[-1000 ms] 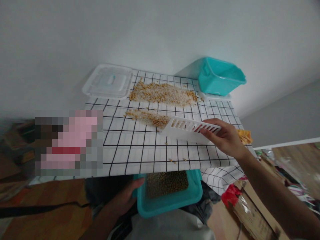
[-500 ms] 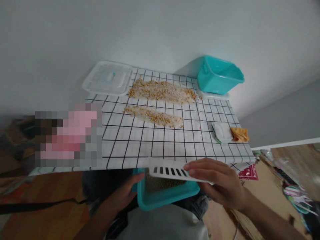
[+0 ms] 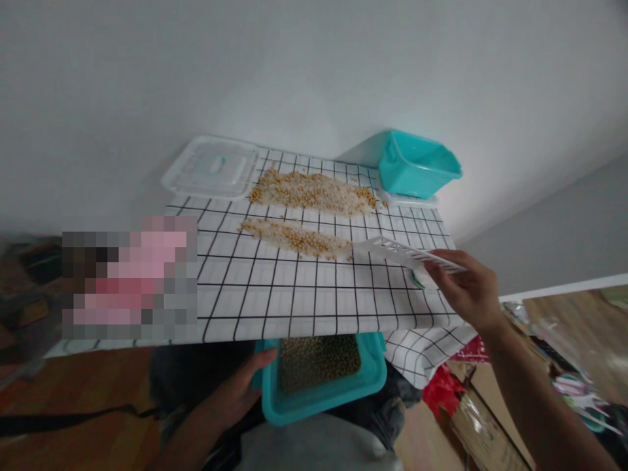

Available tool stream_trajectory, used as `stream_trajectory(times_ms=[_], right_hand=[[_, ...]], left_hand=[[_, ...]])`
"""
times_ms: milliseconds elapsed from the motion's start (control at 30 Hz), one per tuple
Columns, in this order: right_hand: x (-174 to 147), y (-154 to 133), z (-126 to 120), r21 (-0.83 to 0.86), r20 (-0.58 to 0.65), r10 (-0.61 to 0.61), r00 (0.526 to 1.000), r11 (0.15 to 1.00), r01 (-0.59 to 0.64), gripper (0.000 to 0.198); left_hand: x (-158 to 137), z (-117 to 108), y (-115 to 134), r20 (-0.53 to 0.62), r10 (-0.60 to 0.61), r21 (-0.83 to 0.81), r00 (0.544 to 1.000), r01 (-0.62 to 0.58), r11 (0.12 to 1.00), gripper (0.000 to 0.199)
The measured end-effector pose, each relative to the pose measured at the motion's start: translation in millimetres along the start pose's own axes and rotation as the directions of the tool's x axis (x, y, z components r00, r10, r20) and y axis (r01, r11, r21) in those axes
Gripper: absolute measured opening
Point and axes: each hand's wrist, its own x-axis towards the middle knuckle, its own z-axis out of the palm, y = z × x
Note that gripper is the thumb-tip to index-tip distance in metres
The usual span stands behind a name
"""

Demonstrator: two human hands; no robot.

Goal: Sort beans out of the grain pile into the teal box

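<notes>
My left hand [image 3: 245, 376] grips the left rim of a teal plastic bin [image 3: 324, 399], held at my lap under the table's front edge. A layer of yellowish and greenish grains or beans [image 3: 318, 360] lies in the bin. Over the right side of the table, my right hand [image 3: 468, 288] is closed on one end of a white slotted plastic strip [image 3: 397, 252]. The strip's far end meets the right tip of the nearer row of soybeans and pale grains [image 3: 294, 237]. Behind it spreads a larger band of soybeans and pale grains [image 3: 314, 193].
A clear lid [image 3: 210, 167] lies back left on the checked tablecloth [image 3: 294, 301]. Another teal bin [image 3: 417, 167] stands back right against the wall. A white cloth [image 3: 424, 278] is partly hidden by my right hand. Pixelated pink item [image 3: 147, 261] at left; cardboard [image 3: 483, 425] on the floor.
My right hand has lifted the slotted strip from above the lap bin up and forward over the table to the nearer row. The left hand still holds the bin.
</notes>
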Motion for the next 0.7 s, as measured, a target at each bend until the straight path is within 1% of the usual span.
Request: stream_trajectory(times_ms=[100, 167, 200, 300, 367, 400, 467, 500, 600, 700], right_hand=[[6, 7, 2, -0.042, 0.028, 0.012, 1.000, 0.999, -0.011, 0.018], [2, 3, 3, -0.069, 0.076, -0.009, 0.997, 0.998, 0.014, 0.019], [-1, -1, 4, -0.077, 0.097, -0.020, 0.995, 0.997, 0.028, 0.020], [-17, -11, 4, -0.044, 0.168, -0.064, 0.984, 0.996, 0.072, 0.027], [-28, -18, 5, 0.019, 0.216, -0.096, 0.972, 0.995, 0.094, 0.032], [-34, -21, 5, 0.051, 0.227, -0.111, 0.968, 0.993, 0.102, 0.035], [-43, -27, 8, 0.101, 0.223, -0.134, 0.966, 0.988, 0.113, 0.041], [-46, -30, 10, 0.117, 0.212, -0.143, 0.967, 0.986, 0.121, 0.043], [-52, -38, 14, 0.133, 0.159, -0.156, 0.975, 0.982, 0.136, 0.048], [-54, -42, 12, 0.100, 0.094, -0.148, 0.985, 0.985, 0.138, 0.047]], left_hand=[[-2, 3, 6, 0.038, 0.053, 0.002, 0.998, -0.053, 0.999, 0.040], [-3, 6, 12, 0.068, 0.073, -0.030, 0.995, -0.071, 0.997, 0.038], [-4, 9, 16, 0.067, 0.065, -0.056, 0.996, -0.061, 0.997, 0.037], [-4, 17, 28, 0.057, -0.023, -0.139, 0.998, 0.031, 0.990, 0.030], [-4, 23, 34, 0.111, -0.135, -0.252, 0.985, 0.160, 0.954, 0.023], [-3, 26, 37, 0.158, -0.188, -0.319, 0.969, 0.230, 0.919, 0.024], [-2, 31, 41, 0.241, -0.253, -0.420, 0.937, 0.336, 0.843, 0.029], [-2, 32, 42, 0.266, -0.268, -0.451, 0.926, 0.365, 0.814, 0.030], [-2, 34, 45, 0.287, -0.268, -0.483, 0.920, 0.381, 0.789, 0.029], [-3, 36, 46, 0.288, -0.262, -0.513, 0.921, 0.379, 0.770, 0.029]])
